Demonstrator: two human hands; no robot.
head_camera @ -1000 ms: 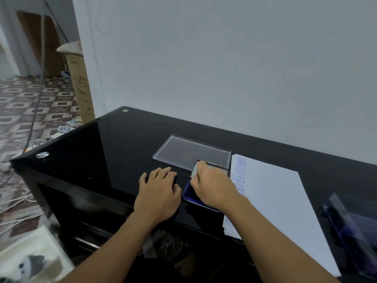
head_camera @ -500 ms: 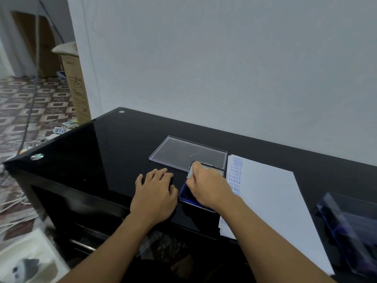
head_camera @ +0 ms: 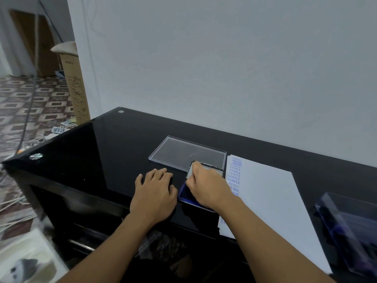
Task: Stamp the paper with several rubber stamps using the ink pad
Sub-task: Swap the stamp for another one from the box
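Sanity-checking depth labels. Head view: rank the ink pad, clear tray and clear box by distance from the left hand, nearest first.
From the left hand, flat on the table:
1. Ink pad: right beside it on its right, under the stamp the right hand grips.
2. Clear tray: behind, toward the wall.
3. Clear box: far right, past the paper.
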